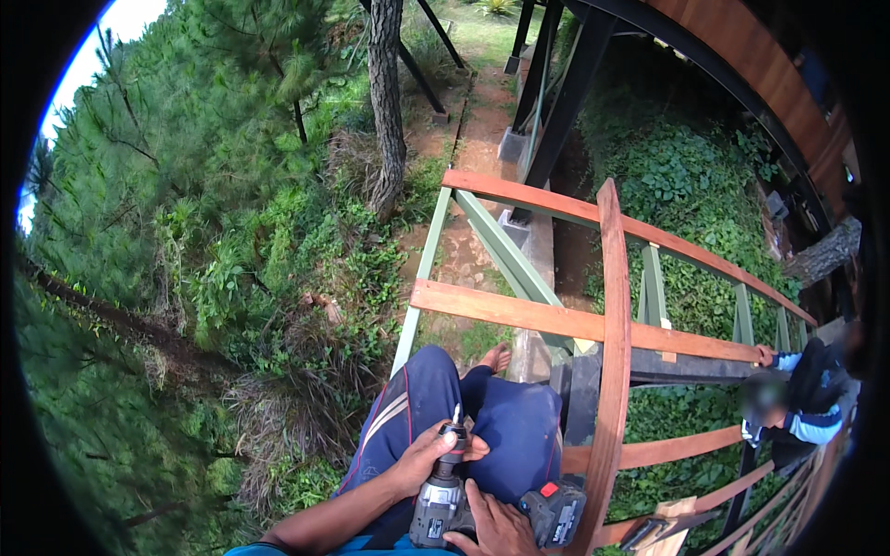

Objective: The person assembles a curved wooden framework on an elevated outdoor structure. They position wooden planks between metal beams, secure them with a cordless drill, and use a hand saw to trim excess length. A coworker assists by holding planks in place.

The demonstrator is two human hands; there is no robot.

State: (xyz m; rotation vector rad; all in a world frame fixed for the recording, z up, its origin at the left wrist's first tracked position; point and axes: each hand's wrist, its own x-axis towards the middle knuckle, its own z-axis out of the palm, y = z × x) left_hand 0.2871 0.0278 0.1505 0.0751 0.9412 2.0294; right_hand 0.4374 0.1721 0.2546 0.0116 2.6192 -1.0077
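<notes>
A grey and black cordless drill lies in my lap, its bit pointing up and away from me. My left hand is closed round the black chuck, just below the bit. Over the drill's handle lies my right hand, its fingers curled on the body. The black battery with a red patch sticks out beyond that hand. Just to the right of my knees runs a long reddish wooden plank, laid across other wooden slats.
Reddish slats rest on green metal framing high above ground. At right, a co-worker has a hand on a slat's end. A tree trunk and dark posts rise ahead. Wood pieces lie lower right; shrubs cover the left slope.
</notes>
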